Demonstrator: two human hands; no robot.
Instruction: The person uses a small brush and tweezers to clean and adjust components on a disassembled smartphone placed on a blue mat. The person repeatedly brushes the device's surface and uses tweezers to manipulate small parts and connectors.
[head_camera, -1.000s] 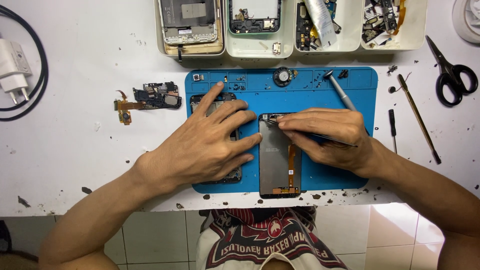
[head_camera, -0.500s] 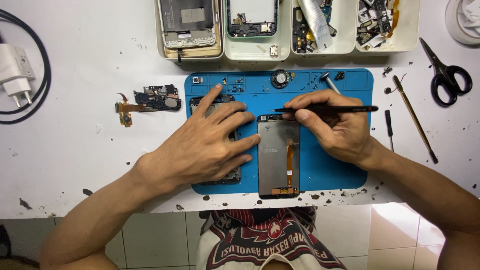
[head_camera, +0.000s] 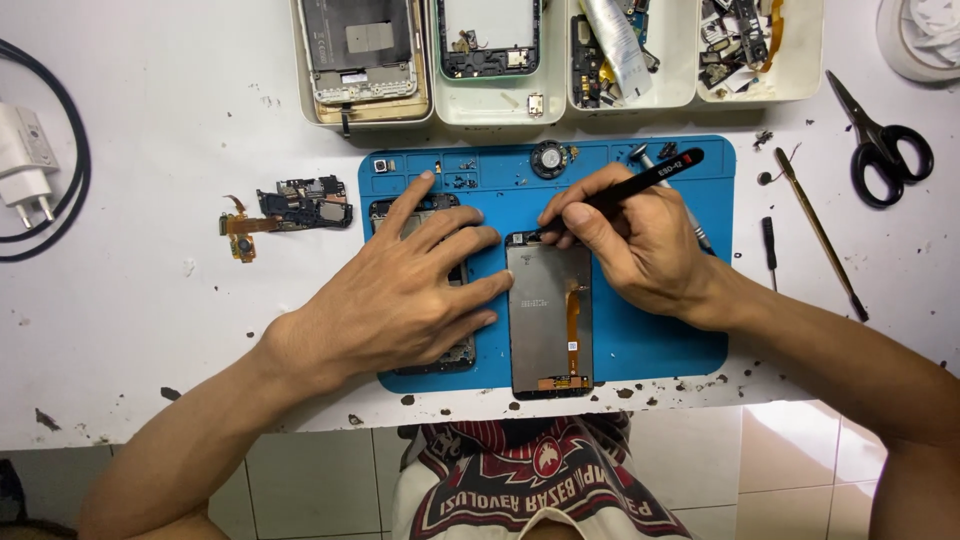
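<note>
A grey phone screen panel (head_camera: 547, 320) with an orange flex cable lies face down on the blue repair mat (head_camera: 670, 340). My right hand (head_camera: 635, 245) grips black tweezers (head_camera: 640, 182), whose tips touch the panel's top edge. My left hand (head_camera: 405, 290) lies flat, fingers spread, on a dark phone frame (head_camera: 455, 352) just left of the panel, with the fingertips against the panel's side.
Beige trays (head_camera: 480, 105) with phone housings and parts line the far edge. A circuit board (head_camera: 305, 207) and an orange flex piece (head_camera: 240, 232) lie left of the mat. Scissors (head_camera: 880, 140), a thin stick (head_camera: 815, 230), a small screwdriver (head_camera: 768, 243), a white charger (head_camera: 25, 165) with black cable.
My right hand has lifted from lying flat along the panel's top and now holds the tweezers pen-like, tips at the panel's upper edge. My left hand stays put.
</note>
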